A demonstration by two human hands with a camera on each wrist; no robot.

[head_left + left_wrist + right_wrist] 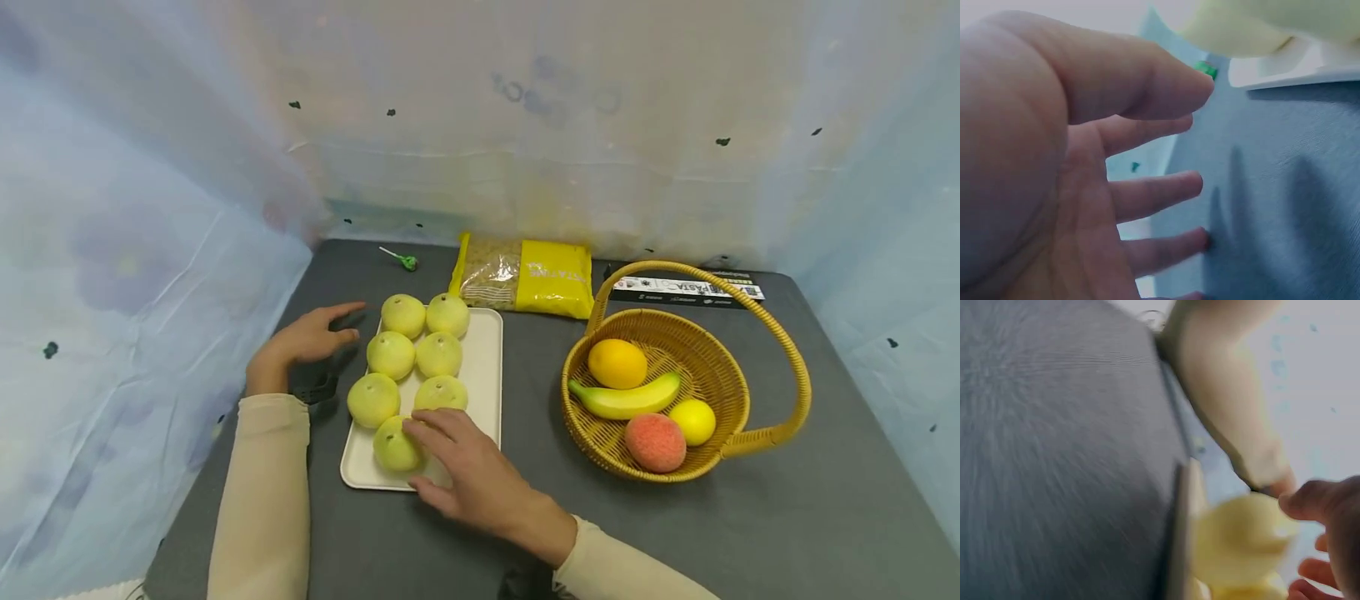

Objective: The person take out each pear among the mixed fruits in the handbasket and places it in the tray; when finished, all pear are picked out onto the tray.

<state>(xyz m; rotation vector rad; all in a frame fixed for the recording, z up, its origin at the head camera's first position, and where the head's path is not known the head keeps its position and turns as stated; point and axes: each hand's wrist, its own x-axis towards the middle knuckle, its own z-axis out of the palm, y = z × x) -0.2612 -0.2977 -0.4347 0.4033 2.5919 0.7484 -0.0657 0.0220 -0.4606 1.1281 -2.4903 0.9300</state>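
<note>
Several round, pale yellow-green fruits stand in two rows on a white rectangular tray (pixel 483 375). My right hand (pixel 472 475) is over the tray's near end, its fingers loosely bent beside the nearest fruit (pixel 396 446). In the right wrist view the thumb (pixel 1310 501) overlaps the edge of a fruit (pixel 1241 537); whether it touches cannot be told. My left hand (pixel 303 337) hovers at the tray's left side, holding nothing. The left wrist view shows its fingers (pixel 1157 195) spread apart, with fruits (pixel 1235 28) beyond them.
A wicker basket (pixel 731 358) with a tall handle stands on the right, holding an orange fruit (pixel 617 364), a banana (pixel 626 400), a lemon (pixel 692 422) and a peach (pixel 656 442). Behind lie a yellow pasta bag (pixel 555 275), a black-and-white box (pixel 682 289) and a green lollipop (pixel 408 262).
</note>
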